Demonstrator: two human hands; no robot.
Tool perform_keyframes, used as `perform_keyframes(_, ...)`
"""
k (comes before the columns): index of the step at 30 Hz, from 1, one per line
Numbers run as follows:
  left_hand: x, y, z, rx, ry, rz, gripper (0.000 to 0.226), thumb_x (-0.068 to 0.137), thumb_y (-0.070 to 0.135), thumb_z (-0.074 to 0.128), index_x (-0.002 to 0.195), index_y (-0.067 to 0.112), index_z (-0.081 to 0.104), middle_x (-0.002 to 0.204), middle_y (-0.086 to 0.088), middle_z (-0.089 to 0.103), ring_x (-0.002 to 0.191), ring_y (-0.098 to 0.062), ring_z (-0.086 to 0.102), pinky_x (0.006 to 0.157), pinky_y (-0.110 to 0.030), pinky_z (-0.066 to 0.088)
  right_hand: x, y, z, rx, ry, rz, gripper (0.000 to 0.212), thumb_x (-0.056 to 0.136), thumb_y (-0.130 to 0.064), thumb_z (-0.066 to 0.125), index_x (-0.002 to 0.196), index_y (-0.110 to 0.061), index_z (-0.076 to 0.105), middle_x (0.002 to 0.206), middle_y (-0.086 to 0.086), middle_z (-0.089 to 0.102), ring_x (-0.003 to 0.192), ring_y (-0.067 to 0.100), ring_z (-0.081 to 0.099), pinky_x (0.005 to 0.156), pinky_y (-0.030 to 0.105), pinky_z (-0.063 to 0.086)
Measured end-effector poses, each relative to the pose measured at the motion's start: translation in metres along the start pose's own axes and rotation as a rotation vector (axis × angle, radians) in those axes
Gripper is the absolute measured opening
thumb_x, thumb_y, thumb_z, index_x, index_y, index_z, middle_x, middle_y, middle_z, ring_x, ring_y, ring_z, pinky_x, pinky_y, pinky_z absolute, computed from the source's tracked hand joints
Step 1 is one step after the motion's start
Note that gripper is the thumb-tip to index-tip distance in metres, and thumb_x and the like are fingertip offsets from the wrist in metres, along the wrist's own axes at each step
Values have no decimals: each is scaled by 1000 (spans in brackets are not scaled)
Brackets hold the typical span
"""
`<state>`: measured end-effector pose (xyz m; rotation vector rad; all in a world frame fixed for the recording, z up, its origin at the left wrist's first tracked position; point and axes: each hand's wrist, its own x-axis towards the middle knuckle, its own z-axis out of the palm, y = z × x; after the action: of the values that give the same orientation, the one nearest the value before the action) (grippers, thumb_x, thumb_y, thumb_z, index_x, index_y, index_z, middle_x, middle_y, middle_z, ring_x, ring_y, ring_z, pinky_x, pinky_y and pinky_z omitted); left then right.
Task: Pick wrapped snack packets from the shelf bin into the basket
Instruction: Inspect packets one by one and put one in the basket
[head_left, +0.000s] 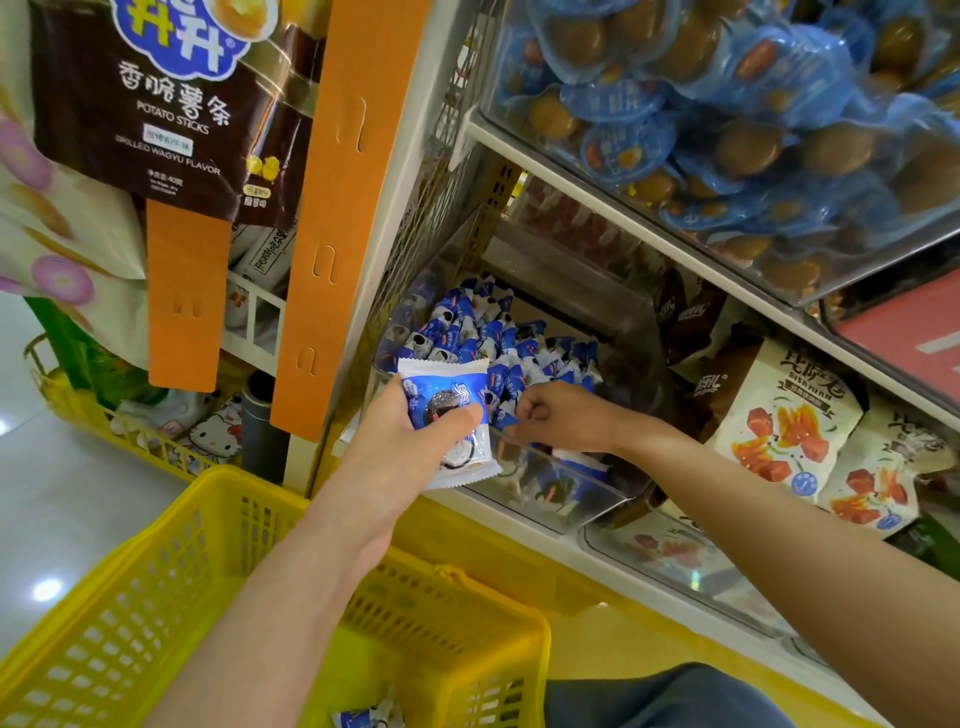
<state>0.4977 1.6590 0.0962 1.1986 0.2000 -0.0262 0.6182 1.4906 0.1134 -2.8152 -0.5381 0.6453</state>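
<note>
My left hand (410, 441) holds a blue and white wrapped snack packet (452, 410) just in front of the clear shelf bin (587, 499). Many more blue and white packets (498, 338) fill that bin. My right hand (558, 415) reaches over the bin's front rim with its fingers curled among the packets; I cannot tell whether it grips one. Below my arms stands the yellow plastic basket (208, 551), with one blue packet (369, 717) lying on its bottom at the lower edge of the view.
Above, a clear bin holds blue-wrapped brown eggs (753, 130). White pouches with red pictures (789, 415) sit right of the snack bin. An orange upright (332, 218) and a brown potato sticks bag (166, 93) hang left. A second yellow basket (130, 431) is on the floor.
</note>
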Motion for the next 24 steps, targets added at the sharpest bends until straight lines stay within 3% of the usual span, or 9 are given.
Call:
perform_keyframes(4, -1, 0, -2, -13, 6, 7, 28, 84, 18, 65, 110, 27, 58, 93, 12, 71, 69, 8, 65, 49, -7, 44, 11, -7, -4, 34, -27, 118, 25, 84, -35, 66, 80, -12, 59, 75, 5, 60, 69, 14, 59, 72, 32, 53)
perform_keyframes(6, -1, 0, -2, -16, 14, -2, 29, 84, 18, 64, 111, 26, 58, 92, 10, 70, 65, 9, 64, 47, -5, 42, 15, -11, -9, 79, -109, 195, 28, 83, -35, 67, 88, -8, 59, 78, 8, 63, 66, 15, 64, 70, 28, 58)
perform_keyframes(10, 1, 0, -3, -14, 17, -9, 32, 84, 18, 64, 115, 25, 56, 98, 8, 69, 66, 9, 63, 47, -5, 42, 21, -13, -9, 95, -123, 170, 31, 80, -38, 69, 89, -9, 66, 81, 5, 70, 59, 10, 68, 54, 14, 52)
perform_keyframes(15, 3, -1, -2, -8, 29, -16, 33, 84, 19, 65, 115, 25, 56, 98, 8, 69, 67, 9, 63, 47, -5, 42, 24, -9, 0, 292, -81, 204, 25, 82, -35, 67, 95, -14, 65, 85, -4, 64, 69, 8, 67, 76, 21, 55)
perform_keyframes(17, 4, -2, -1, 2, 33, -16, 31, 83, 19, 65, 112, 26, 56, 97, 10, 69, 65, 10, 63, 46, -4, 42, 19, -9, -1, 392, -132, 180, 17, 84, -29, 66, 96, -17, 64, 89, -5, 60, 73, 8, 66, 71, 17, 55)
perform_keyframes(19, 5, -3, 0, 9, 43, -21, 26, 83, 19, 65, 106, 28, 56, 93, 11, 68, 62, 11, 62, 45, -4, 41, 12, -8, -3, 439, -134, 145, 24, 86, -25, 64, 108, -15, 59, 93, -2, 62, 77, 9, 66, 68, 16, 55)
perform_keyframes(21, 6, -3, 0, 13, 57, -31, 23, 82, 20, 66, 101, 30, 56, 89, 12, 67, 58, 13, 60, 44, -4, 41, 5, -4, -7, 349, -17, 99, 34, 86, -24, 64, 117, -15, 53, 96, -1, 65, 85, 11, 65, 76, 19, 53)
perform_keyframes(24, 7, -3, 0, 17, 65, -37, 24, 82, 20, 65, 103, 29, 56, 89, 11, 67, 55, 14, 58, 43, -4, 40, -8, 5, -22, 114, 118, 38, 35, 82, -28, 68, 114, -18, 57, 93, -9, 64, 89, 4, 61, 83, 18, 48)
